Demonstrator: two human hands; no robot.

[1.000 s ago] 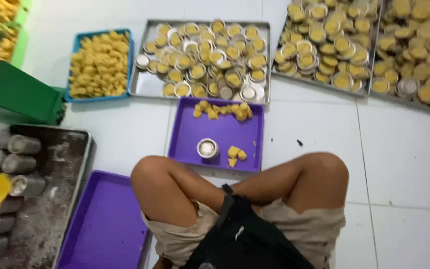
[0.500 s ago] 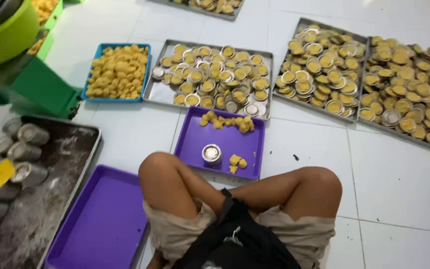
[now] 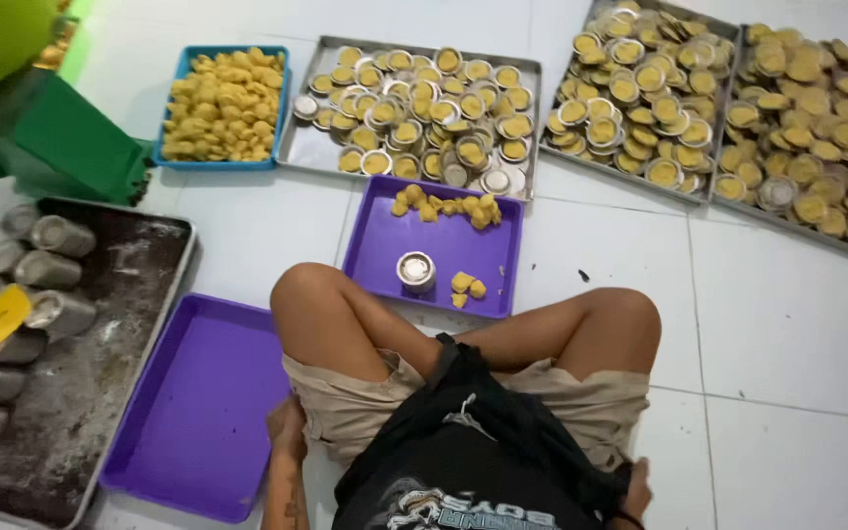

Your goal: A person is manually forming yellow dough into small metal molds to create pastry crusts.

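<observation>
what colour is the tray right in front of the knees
Purple. The tray holds yellow dough pieces and a small metal tin, seen in the head view.

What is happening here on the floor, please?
A person sits cross-legged on a white tiled floor. Both hands are down beside the hips: the left hand near an empty purple tray, the right hand on the tiles, and neither holds anything. In front lies a second purple tray with one small metal cup and yellow dough pieces. Further out, metal trays hold many filled cups, and a blue tray holds dough lumps.
</observation>
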